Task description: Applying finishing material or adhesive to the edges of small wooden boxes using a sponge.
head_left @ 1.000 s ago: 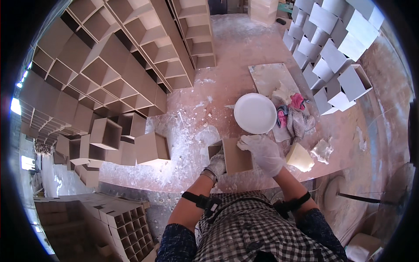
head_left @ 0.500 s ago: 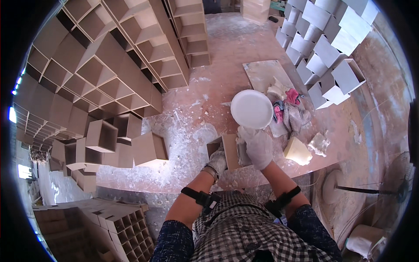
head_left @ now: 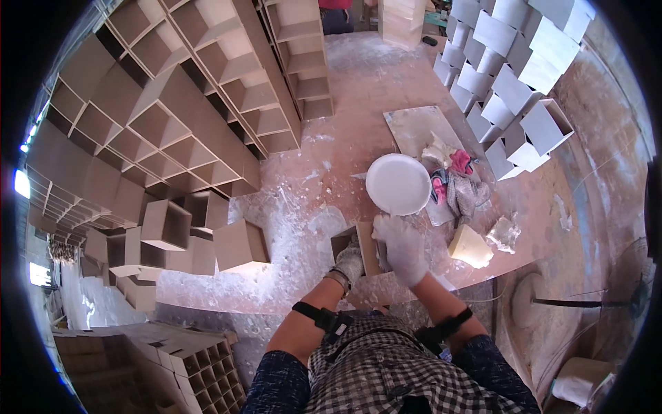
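Note:
A small brown open-fronted box (head_left: 370,250) stands near the table's front edge between my two hands. My left hand (head_left: 350,262), in a whitish work glove, reaches into its dark opening and grips it from the left. My right hand (head_left: 404,252), in a pale glove, is closed against the box's right side, which looks grey-white. Whatever its fingers hold is hidden, and the hand is slightly blurred. Just beyond it sits a round white basin (head_left: 398,184).
Brown compartment units (head_left: 186,131) and loose boxes (head_left: 241,245) crowd the left. White-faced boxes (head_left: 545,127) are stacked at the far right. Beside the basin lie a board (head_left: 422,127), rags (head_left: 465,193), a yellowish foam block (head_left: 471,246) and a crumpled whitish lump (head_left: 504,233).
The view has shifted a little, so the scene sits lower. Along the box's right side, my right hand has slid slightly toward me. My left hand keeps its grip.

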Available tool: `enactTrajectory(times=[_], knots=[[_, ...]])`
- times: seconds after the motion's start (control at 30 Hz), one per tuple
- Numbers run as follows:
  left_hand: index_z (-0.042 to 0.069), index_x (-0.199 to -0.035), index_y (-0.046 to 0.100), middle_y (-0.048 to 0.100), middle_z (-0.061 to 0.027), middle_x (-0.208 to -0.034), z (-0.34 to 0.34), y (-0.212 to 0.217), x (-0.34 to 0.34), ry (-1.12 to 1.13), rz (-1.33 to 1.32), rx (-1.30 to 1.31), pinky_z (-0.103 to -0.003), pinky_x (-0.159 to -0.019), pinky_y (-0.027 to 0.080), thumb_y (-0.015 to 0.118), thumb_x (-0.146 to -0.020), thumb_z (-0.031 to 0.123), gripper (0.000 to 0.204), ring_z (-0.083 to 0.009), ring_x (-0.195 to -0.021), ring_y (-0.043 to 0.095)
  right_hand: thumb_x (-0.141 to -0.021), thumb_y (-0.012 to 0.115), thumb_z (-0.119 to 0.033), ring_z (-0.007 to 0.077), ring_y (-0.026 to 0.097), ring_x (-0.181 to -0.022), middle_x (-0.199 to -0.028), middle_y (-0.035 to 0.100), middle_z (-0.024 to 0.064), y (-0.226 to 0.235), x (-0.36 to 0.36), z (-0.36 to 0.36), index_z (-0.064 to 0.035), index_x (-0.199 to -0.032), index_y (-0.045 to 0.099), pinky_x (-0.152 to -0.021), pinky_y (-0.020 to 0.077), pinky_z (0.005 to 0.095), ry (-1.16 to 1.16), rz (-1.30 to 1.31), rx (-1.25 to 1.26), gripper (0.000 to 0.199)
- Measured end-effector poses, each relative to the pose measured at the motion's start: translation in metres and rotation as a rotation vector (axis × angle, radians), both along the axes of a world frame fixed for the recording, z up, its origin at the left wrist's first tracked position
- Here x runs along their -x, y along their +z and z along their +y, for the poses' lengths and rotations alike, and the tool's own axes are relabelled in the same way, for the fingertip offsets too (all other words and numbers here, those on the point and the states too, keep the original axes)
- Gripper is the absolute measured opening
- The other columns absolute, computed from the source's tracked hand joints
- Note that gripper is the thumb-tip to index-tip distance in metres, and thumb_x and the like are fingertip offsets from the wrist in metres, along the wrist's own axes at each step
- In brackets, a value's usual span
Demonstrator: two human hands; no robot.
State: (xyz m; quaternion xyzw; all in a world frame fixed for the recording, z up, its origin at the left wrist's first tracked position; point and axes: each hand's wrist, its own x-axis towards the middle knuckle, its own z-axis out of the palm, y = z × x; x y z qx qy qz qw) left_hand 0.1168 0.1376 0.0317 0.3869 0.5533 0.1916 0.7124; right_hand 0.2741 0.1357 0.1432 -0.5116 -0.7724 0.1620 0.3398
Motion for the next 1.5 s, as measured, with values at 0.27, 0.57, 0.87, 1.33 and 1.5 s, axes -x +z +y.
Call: enactTrajectory(times=[0.27,0.57,0.87,1.33,1.5], knots=[[0.009,-0.136,0.045,0.059,-0.0098,-0.126,-0.005,-0.012,0.015,-0.473,0.516,-0.464,-0.034,-0.093,0.047,0.047,-0.099,0.027,0.041,-0.0205,-0.111,0.057,-0.085,0.051,-0.003,0.0285,0.064,-0.096,-0.110,0.066,0.0143,0.010,0.016,-0.037,-0.0082,-0.112,0.066,-0.082,0.0521,0.0365,-0.013,-0.244,-0.102,0.031],[0.010,-0.130,0.053,0.054,-0.0198,-0.131,-0.008,-0.039,0.026,-0.275,0.364,-0.387,-0.043,-0.089,0.048,0.062,-0.083,0.044,0.058,-0.0349,-0.113,0.056,-0.079,0.055,-0.007,0.0328,0.059,-0.115,-0.119,0.061,0.0122,0.005,0.014,-0.083,-0.0088,-0.123,0.057,-0.077,0.0529,0.0406,0.124,-0.191,-0.181,0.044],[0.010,-0.133,0.050,0.048,-0.0132,-0.141,0.005,-0.003,-0.007,-0.754,0.818,-0.877,-0.034,-0.099,0.042,0.056,-0.089,0.038,0.053,-0.0266,-0.125,0.048,-0.078,0.058,-0.010,0.0317,0.063,-0.096,-0.127,0.056,0.0179,0.013,0.015,-0.010,-0.0122,-0.126,0.054,-0.067,0.0520,0.0406,0.035,-0.207,0.081,0.048],[0.009,-0.135,0.047,0.045,-0.0177,-0.140,0.010,0.025,-0.009,-0.699,0.688,-0.860,-0.039,-0.105,0.037,0.058,-0.085,0.039,0.059,-0.0351,-0.129,0.042,-0.082,0.052,-0.009,0.0294,0.060,-0.089,-0.096,0.058,0.0087,0.022,0.026,0.003,-0.0121,-0.108,0.056,-0.070,0.0516,0.0390,-0.007,-0.231,-0.027,0.027],[0.009,-0.134,0.048,0.051,-0.0133,-0.134,-0.004,-0.121,0.037,-0.193,0.077,-0.510,-0.036,-0.104,0.039,0.056,-0.090,0.034,0.051,-0.0285,-0.123,0.049,-0.081,0.055,-0.012,0.0346,0.060,-0.089,-0.110,0.061,0.0137,0.025,0.024,-0.074,-0.0148,-0.122,0.057,-0.068,0.0513,0.0418,0.209,-0.111,-0.168,0.041]])
